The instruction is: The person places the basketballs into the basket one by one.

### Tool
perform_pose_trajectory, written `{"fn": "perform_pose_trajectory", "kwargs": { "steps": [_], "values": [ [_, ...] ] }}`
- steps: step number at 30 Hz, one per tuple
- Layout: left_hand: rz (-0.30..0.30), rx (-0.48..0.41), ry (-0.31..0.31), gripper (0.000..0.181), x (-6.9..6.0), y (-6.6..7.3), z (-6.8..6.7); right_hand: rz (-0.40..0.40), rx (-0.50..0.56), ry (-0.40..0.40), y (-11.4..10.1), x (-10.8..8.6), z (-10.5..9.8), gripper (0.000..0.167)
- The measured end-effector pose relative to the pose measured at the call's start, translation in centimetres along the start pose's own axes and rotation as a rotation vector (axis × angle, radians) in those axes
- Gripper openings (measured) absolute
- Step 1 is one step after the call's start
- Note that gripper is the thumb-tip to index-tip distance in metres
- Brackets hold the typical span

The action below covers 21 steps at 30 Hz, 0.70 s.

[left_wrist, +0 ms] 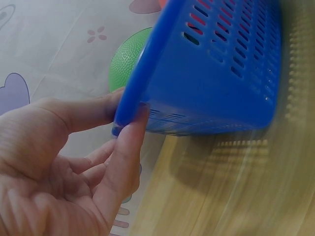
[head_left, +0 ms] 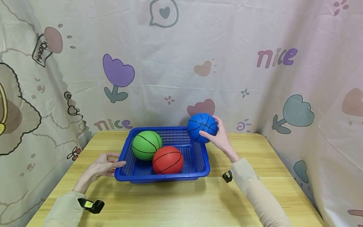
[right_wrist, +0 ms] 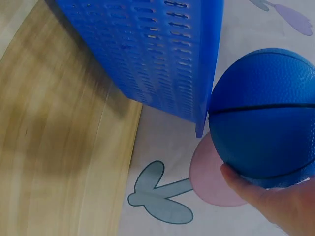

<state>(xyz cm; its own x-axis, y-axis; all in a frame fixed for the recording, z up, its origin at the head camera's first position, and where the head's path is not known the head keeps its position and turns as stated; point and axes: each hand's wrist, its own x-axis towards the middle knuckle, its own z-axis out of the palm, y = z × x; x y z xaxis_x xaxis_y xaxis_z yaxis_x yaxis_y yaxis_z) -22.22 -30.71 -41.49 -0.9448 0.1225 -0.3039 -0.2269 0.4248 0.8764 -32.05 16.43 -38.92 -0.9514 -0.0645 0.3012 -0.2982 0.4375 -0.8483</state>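
Note:
A blue plastic basket (head_left: 163,176) with perforated walls is on the wooden table, and it holds a green ball (head_left: 146,145) and a red ball (head_left: 168,160), both marked like basketballs. My left hand (head_left: 103,165) pinches the basket's left rim between thumb and fingers; the left wrist view shows this hand (left_wrist: 74,167) on the rim (left_wrist: 142,78) up close. My right hand (head_left: 219,135) grips a blue ball (head_left: 202,127) above the basket's back right corner. In the right wrist view the blue ball (right_wrist: 266,118) appears beside the rim; whether they touch I cannot tell.
The wooden table (head_left: 181,205) extends in front of the basket and to both sides. A patterned cloth (head_left: 227,41) hangs behind the table and along its left and right sides. Small black wrist cameras (head_left: 97,206) sit on both sleeves.

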Motion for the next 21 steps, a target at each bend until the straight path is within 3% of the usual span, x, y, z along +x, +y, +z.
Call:
{"fn": "perform_pose_trajectory", "kwargs": {
  "steps": [13, 21],
  "values": [
    [0.001, -0.006, -0.003, 0.074, -0.1, 0.1, 0.0, -0.051, -0.051, -0.181, -1.0, 0.7, 1.7, 0.088],
    [-0.001, -0.007, -0.003, 0.074, -0.2, 0.2, 0.0, -0.087, -0.137, -0.232, -1.0, 1.3, 2.8, 0.089]
  ]
}}
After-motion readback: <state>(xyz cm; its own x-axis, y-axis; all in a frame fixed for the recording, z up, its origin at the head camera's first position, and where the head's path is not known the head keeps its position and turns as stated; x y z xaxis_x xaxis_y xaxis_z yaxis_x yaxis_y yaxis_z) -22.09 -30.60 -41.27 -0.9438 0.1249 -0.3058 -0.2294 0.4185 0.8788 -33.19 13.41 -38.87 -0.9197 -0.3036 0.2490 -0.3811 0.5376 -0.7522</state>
